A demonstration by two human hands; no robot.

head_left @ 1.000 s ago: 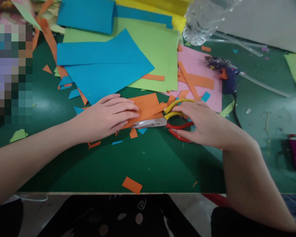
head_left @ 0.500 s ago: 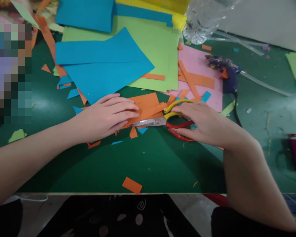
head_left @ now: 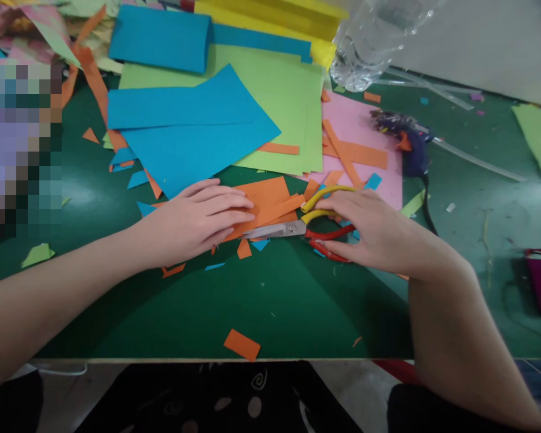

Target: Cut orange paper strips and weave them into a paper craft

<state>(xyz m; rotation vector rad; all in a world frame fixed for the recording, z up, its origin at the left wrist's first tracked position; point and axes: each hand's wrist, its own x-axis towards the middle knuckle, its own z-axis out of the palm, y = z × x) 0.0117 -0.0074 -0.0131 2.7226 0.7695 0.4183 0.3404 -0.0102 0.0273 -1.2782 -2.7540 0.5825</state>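
Observation:
My left hand (head_left: 198, 219) lies palm down on a piece of orange paper (head_left: 268, 195), fingers stretched out over its left part. My right hand (head_left: 369, 231) grips a pair of scissors (head_left: 293, 228) with yellow and red handles. The metal blades point left along the paper's near edge, and their tips come close to my left fingers. A narrow orange strip (head_left: 284, 210) rests over the paper beside the blades. Small blue and orange scraps (head_left: 244, 248) lie just below. What is under my left palm is hidden.
Beyond my hands are blue sheets (head_left: 198, 144), green sheets (head_left: 293, 90), and pink paper (head_left: 351, 114) with orange strips. A glue gun (head_left: 412, 144) with a cord lies at right. A clear plastic object (head_left: 360, 54) stands behind. The green table's front edge (head_left: 198, 361) runs near my body.
The whole view has shifted slightly, so the table appears a little lower. My hands, the scissors and the orange paper keep nearly the same arrangement.

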